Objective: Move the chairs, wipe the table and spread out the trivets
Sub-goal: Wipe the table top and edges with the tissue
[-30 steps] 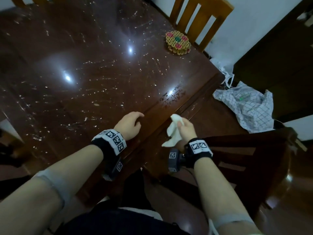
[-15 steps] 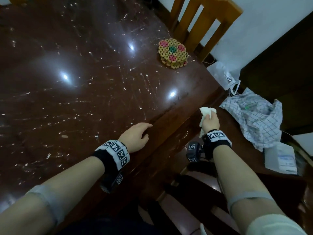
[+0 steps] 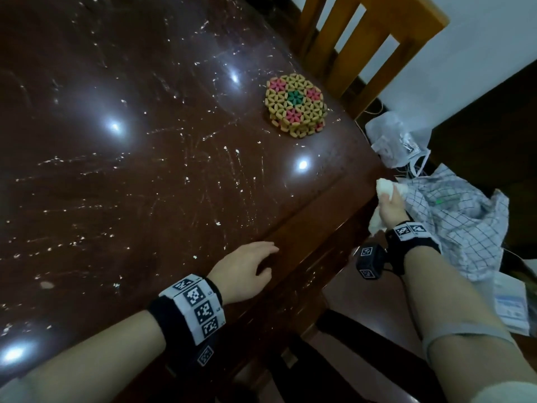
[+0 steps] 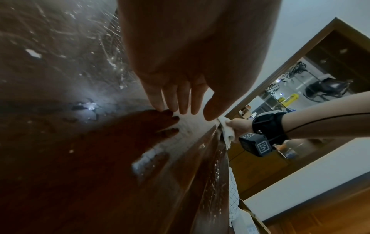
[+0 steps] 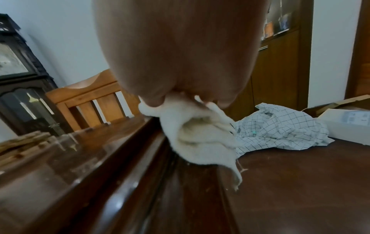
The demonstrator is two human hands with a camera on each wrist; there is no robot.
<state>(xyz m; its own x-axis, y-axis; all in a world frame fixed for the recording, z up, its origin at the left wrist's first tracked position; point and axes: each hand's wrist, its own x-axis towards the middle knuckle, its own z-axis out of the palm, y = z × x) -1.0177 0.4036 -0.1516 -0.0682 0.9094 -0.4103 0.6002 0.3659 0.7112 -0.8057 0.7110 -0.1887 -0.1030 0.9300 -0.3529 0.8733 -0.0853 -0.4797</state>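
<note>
A dark glossy table (image 3: 145, 184) fills the head view, speckled with white crumbs. A stack of round beaded trivets (image 3: 295, 104), yellow with pink and green flowers, lies near its far right corner. My left hand (image 3: 247, 269) rests flat on the table near the right edge, fingers straight (image 4: 176, 98) and holding nothing. My right hand (image 3: 390, 206) grips a crumpled white cloth (image 3: 383, 189) against the table's side edge (image 5: 152, 142). The cloth (image 5: 202, 140) hangs below the fingers. A light wooden chair (image 3: 366, 45) stands beyond the trivets.
A checked cloth (image 3: 465, 225) lies crumpled on a dark lower surface (image 5: 300, 182) right of the table, with a white box (image 3: 511, 306) beside it. A clear plastic bag (image 3: 395, 141) sits by the table corner. A dark clock cabinet (image 5: 22, 82) stands behind the chair.
My right hand has slid the white cloth along the table's side edge, away from me toward the far corner. The left hand has stayed on the tabletop.
</note>
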